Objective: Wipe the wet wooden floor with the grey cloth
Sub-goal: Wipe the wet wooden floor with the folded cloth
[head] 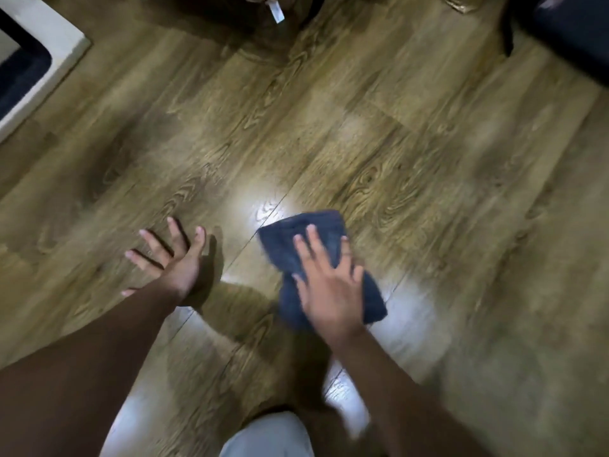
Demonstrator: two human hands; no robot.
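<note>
1. Right hand (329,285) lies flat with straight fingers on the grey cloth (316,258), pressing it on the wooden floor (428,159).
2. Cloth is crumpled, beside a shiny wet patch (263,209).
3. Left hand (171,258) is open, fingers spread, on the floor, apart from the cloth.

Open floor (379,153) — furniture (566,37) beyond
</note>
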